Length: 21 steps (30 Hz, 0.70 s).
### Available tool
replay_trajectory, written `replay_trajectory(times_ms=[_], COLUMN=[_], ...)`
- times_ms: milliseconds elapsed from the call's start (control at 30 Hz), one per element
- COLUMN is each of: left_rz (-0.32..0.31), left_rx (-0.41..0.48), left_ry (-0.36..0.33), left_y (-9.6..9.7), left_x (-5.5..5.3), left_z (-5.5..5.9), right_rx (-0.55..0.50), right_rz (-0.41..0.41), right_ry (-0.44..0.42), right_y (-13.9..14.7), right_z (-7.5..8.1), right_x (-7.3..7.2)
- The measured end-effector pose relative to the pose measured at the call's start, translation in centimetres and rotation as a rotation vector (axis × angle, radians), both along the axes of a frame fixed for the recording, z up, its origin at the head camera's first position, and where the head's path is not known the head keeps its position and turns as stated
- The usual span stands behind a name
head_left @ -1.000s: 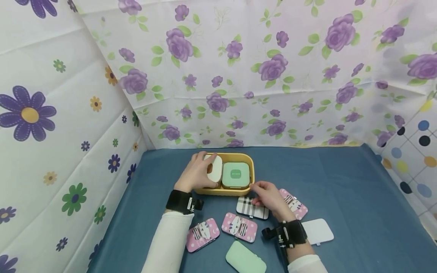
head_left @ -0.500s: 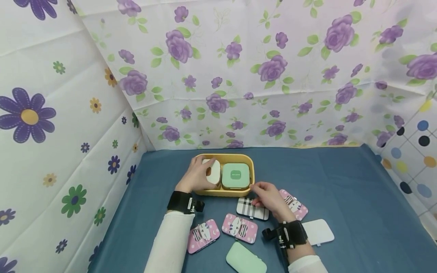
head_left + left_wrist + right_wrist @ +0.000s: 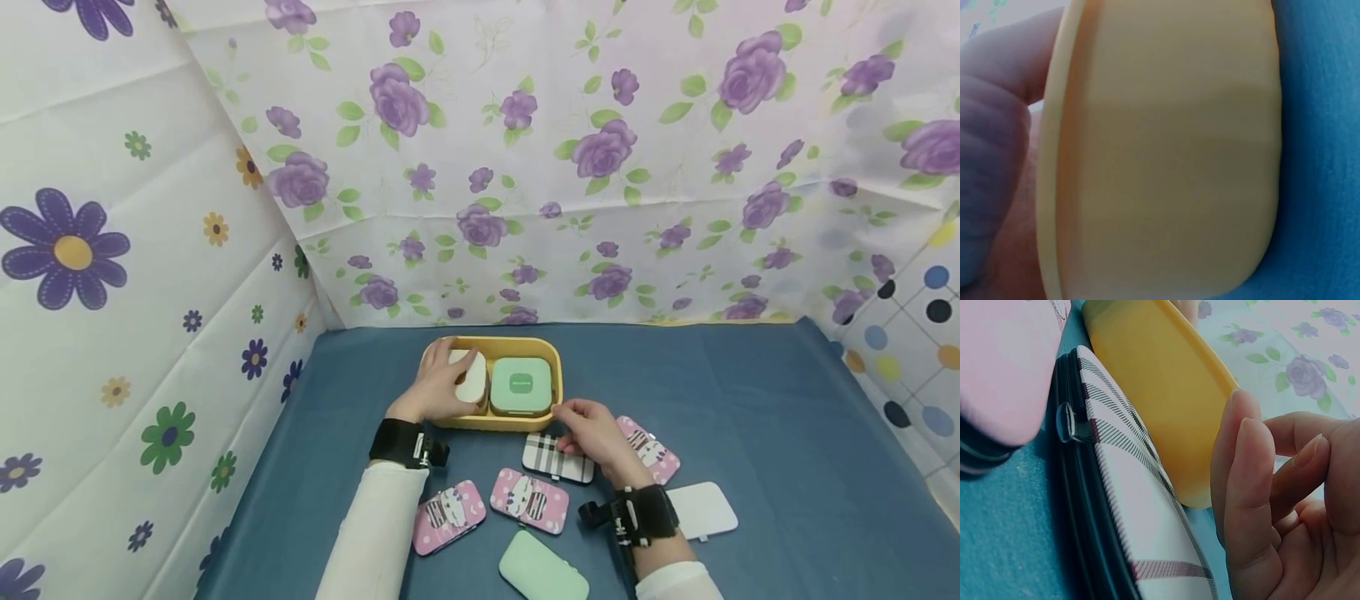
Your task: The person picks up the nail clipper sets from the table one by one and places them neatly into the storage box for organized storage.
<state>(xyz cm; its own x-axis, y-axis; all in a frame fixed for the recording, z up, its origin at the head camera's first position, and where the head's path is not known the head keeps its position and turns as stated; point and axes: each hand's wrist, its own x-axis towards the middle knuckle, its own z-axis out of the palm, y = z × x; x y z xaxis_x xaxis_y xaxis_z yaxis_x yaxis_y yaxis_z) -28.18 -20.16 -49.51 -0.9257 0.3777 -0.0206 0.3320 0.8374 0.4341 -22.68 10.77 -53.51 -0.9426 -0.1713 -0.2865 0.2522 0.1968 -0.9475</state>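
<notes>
In the head view, a yellow basket (image 3: 498, 423) stands near the back of the blue cloth. My left hand (image 3: 437, 389) grips a white rounded-square box (image 3: 474, 385) inside its left half, thumb in front and fingers behind. Beside that box sits a mint green box (image 3: 522, 387). At the basket's front right corner, my right hand (image 3: 594, 429) pinches the rim with thumb and fingertips, its other fingers bent. A plaid flat case (image 3: 1138, 481) lies just below that hand. In the left wrist view, the basket's wall (image 3: 1166, 156) hides most of the held box.
Several flat clasp cases lie in front: two pink cat-print ones (image 3: 448, 517) (image 3: 529, 502), a mint green one (image 3: 543, 568) and a white one (image 3: 703, 510). Another pink case (image 3: 651, 450) is partly behind the right wrist. Flowered cloth walls (image 3: 480, 167) stand at the back and sides.
Over the last second, the white box has settled slightly lower in the basket with my left hand. The right hand keeps its place at the rim. The whole head view shifts slightly.
</notes>
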Motion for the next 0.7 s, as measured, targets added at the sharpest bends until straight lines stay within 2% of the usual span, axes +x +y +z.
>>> replay_trajectory(times_ms=[367, 700], left_rz=[0.009, 0.006], left_rx=[-0.098, -0.092], left_ry=[-0.004, -0.006], left_y=[0.58, 0.58], left_x=[-0.24, -0.25], left_z=[0.03, -0.05], right_rx=[-0.009, -0.011], right_rz=[0.000, -0.001], right_ry=[0.004, 0.009], right_y=[-0.01, 0.06], right_z=[0.03, -0.02], right_x=[0.12, 0.06])
